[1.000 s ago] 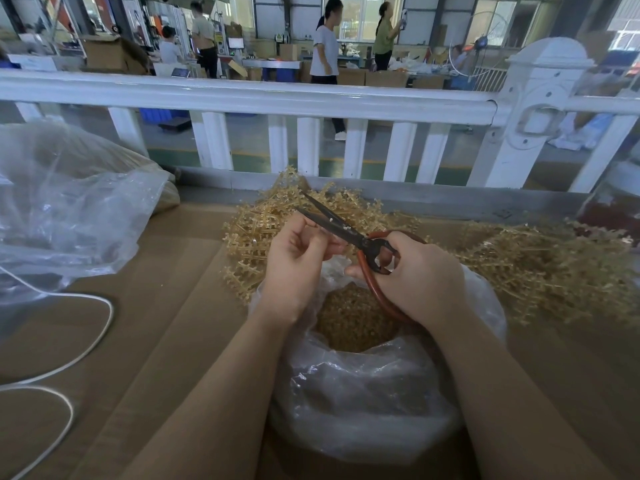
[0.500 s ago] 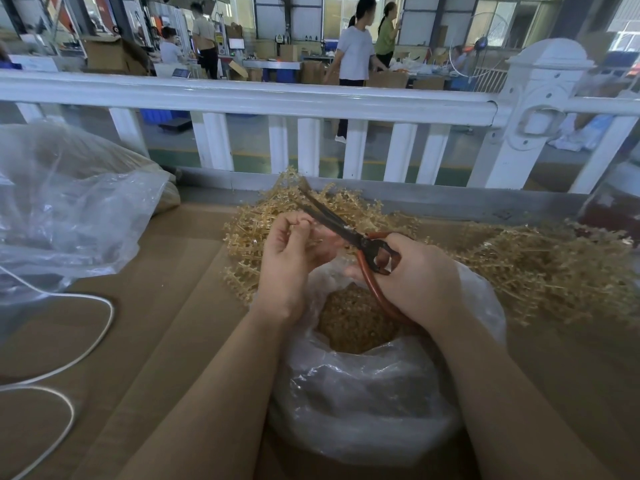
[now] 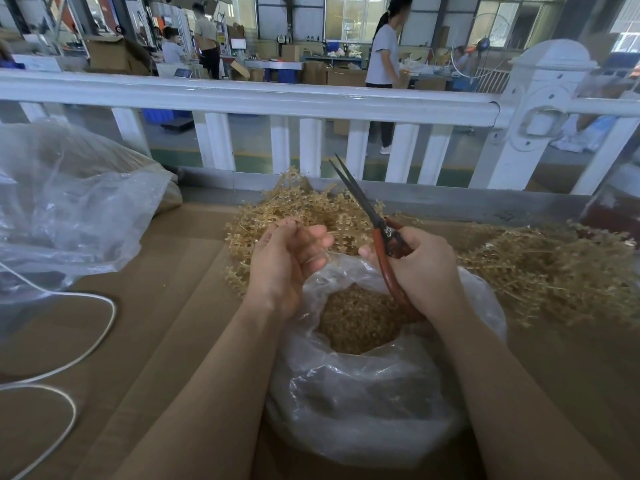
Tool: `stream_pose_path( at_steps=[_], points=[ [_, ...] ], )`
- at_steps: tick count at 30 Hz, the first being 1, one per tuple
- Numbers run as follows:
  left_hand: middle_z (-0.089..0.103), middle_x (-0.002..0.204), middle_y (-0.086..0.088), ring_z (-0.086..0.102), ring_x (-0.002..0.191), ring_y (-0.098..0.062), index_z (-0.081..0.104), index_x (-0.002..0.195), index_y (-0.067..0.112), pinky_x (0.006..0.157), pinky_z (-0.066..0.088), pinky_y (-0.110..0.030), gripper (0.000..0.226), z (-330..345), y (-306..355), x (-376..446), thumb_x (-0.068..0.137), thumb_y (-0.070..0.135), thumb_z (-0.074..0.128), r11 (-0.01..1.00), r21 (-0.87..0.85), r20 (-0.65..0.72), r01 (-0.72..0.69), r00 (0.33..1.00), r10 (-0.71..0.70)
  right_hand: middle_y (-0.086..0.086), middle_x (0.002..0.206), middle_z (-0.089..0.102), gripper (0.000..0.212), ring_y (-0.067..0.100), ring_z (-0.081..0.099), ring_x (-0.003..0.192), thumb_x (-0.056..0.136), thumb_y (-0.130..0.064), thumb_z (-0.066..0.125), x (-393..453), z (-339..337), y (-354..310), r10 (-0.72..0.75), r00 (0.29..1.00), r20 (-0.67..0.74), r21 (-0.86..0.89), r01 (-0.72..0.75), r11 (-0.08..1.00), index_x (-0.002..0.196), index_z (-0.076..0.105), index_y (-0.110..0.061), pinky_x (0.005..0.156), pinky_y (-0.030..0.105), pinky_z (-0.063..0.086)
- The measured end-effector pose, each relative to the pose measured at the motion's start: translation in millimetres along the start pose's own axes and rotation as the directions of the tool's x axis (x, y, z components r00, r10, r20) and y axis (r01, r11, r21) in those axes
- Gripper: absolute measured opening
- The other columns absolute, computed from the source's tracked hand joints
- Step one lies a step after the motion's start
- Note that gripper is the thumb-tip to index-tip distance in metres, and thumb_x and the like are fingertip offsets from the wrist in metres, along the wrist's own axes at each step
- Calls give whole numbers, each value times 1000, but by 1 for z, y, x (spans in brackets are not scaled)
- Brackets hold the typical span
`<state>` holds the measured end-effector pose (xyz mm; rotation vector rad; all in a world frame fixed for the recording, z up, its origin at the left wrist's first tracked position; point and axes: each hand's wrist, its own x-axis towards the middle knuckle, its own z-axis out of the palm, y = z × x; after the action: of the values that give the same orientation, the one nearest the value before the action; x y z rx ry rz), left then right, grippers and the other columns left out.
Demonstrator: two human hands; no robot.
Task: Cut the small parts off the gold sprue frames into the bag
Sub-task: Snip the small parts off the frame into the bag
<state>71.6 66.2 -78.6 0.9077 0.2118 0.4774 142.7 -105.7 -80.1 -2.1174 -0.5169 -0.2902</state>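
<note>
- The clear bag (image 3: 363, 393) sits on the desk (image 3: 138, 306) directly below both hands, its mouth open on a heap of cut gold parts (image 3: 360, 318)
- Piles of gold sprue frames (image 3: 311, 209) lie just beyond the hands, more (image 3: 554, 271) to the right
- Left hand (image 3: 287, 261) hovers over the bag's left rim, palm turned up, fingers loosely curled; whether it holds anything is unclear
- Right hand (image 3: 422, 268) grips red-handled scissors (image 3: 377, 226), blades nearly together, pointing up and away
</note>
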Motion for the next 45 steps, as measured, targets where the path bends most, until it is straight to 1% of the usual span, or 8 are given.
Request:
stream_pose_path(
  at_steps=[10,14,19,23,30,35,39,45],
  points=[
    [68,69,1,68,61,-12,58,99,11,45,48,-20,24,3,1,-2,102,34,49,990,62,91,127,987,-132,-4,76,75,10,11,71,74,79,-28,84,-1,-6,-9,99,993,66,390,-117,913,80,74,-24,72,21,55],
    [68,84,0,66,74,-14,59,108,12,64,54,-24,62,1,0,-2,73,62,68,985,131,180,115,974,-138,-1,59,65,16,3,57,49,84,-24,80,-3,-10,-16,109,982,154,516,-174,839,69,73,-20,53,11,45],
    [70,102,-6,68,90,-16,58,107,14,72,55,-26,65,0,1,-4,62,53,86,961,243,228,132,955,-189,3,60,59,21,9,42,40,84,-26,78,-4,-15,-18,107,949,295,603,-272,750,67,68,-17,39,16,33],
    [69,121,-13,68,102,-21,53,121,10,89,52,-38,106,2,1,-6,39,64,91,940,320,286,121,933,-217,3,59,56,23,11,39,39,77,-35,79,-3,-14,-19,122,930,348,623,-327,711,62,68,-22,37,20,29],
    [72,120,-4,69,107,-18,44,135,11,83,54,-32,126,-1,0,-4,34,73,87,916,380,365,129,889,-277,4,63,57,24,15,36,42,86,-31,74,-4,-12,-19,125,934,334,679,-330,655,70,67,-15,38,22,28],
    [72,87,8,63,75,-4,64,110,13,68,48,-18,65,2,-6,-8,58,38,94,864,496,435,85,837,-332,-4,55,55,29,15,36,41,90,-33,72,-6,-11,-17,99,955,279,695,-272,666,69,64,-13,41,26,26],
    [68,75,-5,59,66,-11,71,84,11,64,46,-23,9,7,-10,-15,78,17,75,917,398,374,37,906,-199,1,58,57,28,12,38,38,81,-36,78,-5,-5,-20,147,950,275,661,-298,688,59,68,-21,37,22,28],
    [43,55,-4,38,41,-9,53,76,3,38,32,-20,20,12,-7,-16,91,-10,54,908,411,311,-83,949,-54,3,59,57,30,11,41,36,85,-34,79,-3,-8,-15,156,967,200,664,-251,704,66,67,-13,35,20,32]
  ],
)
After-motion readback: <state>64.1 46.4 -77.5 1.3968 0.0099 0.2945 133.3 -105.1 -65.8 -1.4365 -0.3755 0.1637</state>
